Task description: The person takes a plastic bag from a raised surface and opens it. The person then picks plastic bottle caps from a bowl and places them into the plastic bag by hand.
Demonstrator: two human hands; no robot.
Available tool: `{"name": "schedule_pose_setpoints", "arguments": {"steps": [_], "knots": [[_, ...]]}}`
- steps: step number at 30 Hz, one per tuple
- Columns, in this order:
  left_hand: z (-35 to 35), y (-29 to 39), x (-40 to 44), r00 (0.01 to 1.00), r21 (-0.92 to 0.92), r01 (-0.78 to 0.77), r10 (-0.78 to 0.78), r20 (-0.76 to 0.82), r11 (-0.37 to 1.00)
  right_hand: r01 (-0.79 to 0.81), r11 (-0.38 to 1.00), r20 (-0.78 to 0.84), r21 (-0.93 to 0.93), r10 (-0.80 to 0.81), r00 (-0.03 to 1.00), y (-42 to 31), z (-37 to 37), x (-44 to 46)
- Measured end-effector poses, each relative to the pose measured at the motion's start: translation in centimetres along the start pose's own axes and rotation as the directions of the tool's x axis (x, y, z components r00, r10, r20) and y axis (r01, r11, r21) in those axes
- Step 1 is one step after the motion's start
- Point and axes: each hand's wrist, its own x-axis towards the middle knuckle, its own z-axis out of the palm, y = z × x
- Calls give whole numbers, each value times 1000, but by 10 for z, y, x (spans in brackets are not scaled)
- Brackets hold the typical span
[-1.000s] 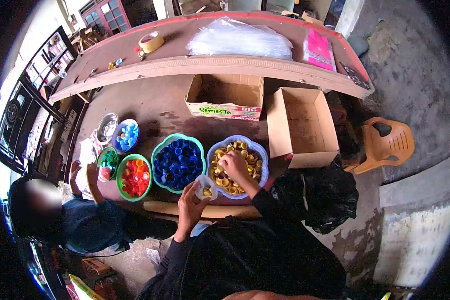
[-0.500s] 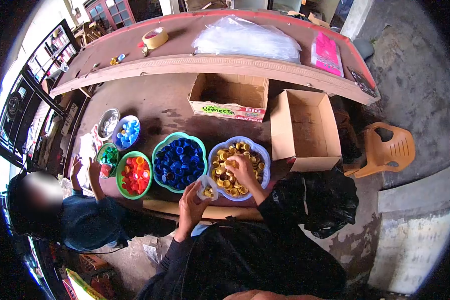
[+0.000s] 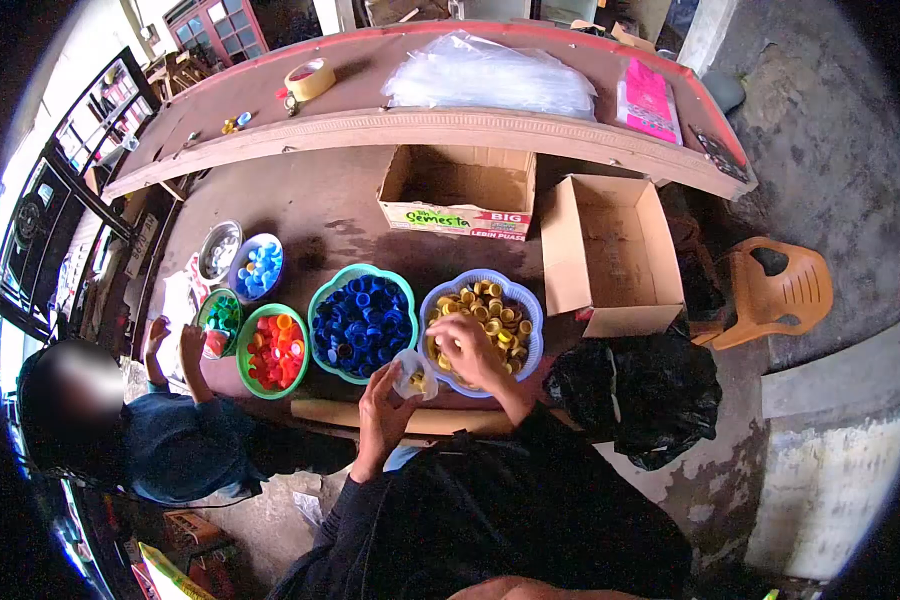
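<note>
My left hand (image 3: 378, 408) is closed on the edge of a small clear plastic bag (image 3: 422, 366), its mouth facing up with a few gold caps inside. My right hand (image 3: 467, 352) hangs over the near left part of a purple-blue scalloped bowl (image 3: 539, 318) heaped with gold bottle caps (image 3: 505, 325). Its fingers are bent together; whatever they may hold is hidden. Just left stands a mint-green scalloped bowl (image 3: 313, 300) full of dark blue caps (image 3: 363, 325).
Further left are a green bowl of red and orange caps (image 3: 275, 350) and smaller bowls. A co-worker's hands (image 3: 175, 343) are beside them. Cardboard boxes (image 3: 610, 255) stand behind, a black plastic bag (image 3: 640, 395) lies right, and a raised shelf (image 3: 420, 125) crosses the back.
My right hand has lifted off the gold caps and shifted slightly left and nearer me, toward the plastic bag. My left hand has kept its hold with little movement.
</note>
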Motion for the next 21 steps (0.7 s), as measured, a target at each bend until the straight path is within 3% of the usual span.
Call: {"name": "schedule_pose_setpoints", "arguments": {"steps": [1,4,8,14,16,19,21], "knots": [[0,-3,0,1000,12,-28,28,-9,1000,-21,998,-59,-63,17,998,14,0,1],[3,-12,2,984,58,-168,171,-48,984,17,855,93,-519,36,995,63,7,-9],[0,-1,2,998,-26,-49,49,-26,998,137,730,146,-670,-51,988,69,16,-17],[2,-4,-2,999,20,-31,31,-17,999,-49,884,48,-465,80,996,67,7,-16],[4,-12,0,982,85,-178,182,-46,980,-83,914,27,-397,102,994,60,-3,-20],[3,1,-1,991,38,-135,136,-20,990,-105,947,-43,-304,97,994,51,-14,-28],[5,5,-1,993,21,-120,120,0,993,-293,943,-69,-157,285,956,44,-21,-34]]}}
